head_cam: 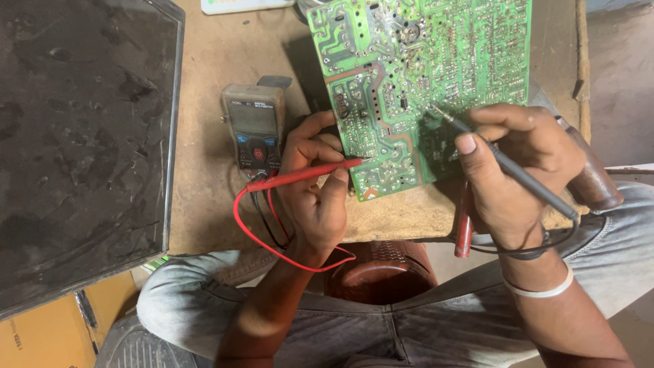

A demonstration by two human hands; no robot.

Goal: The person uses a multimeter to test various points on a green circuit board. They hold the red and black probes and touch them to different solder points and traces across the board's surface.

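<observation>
Both hands are pinching light, slim probes like pens, left hand [315,197] gripping the red probe [306,174], right hand [511,170] the black probe [507,165], tips touching the stiff, fragile green circuit board [422,75] in the frame's upper middle.

Green circuit board [422,82] — red probe [306,174], black probe [511,167]

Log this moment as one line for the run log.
left hand: red probe on circuit board | right hand: black probe on board | multimeter beside
</observation>
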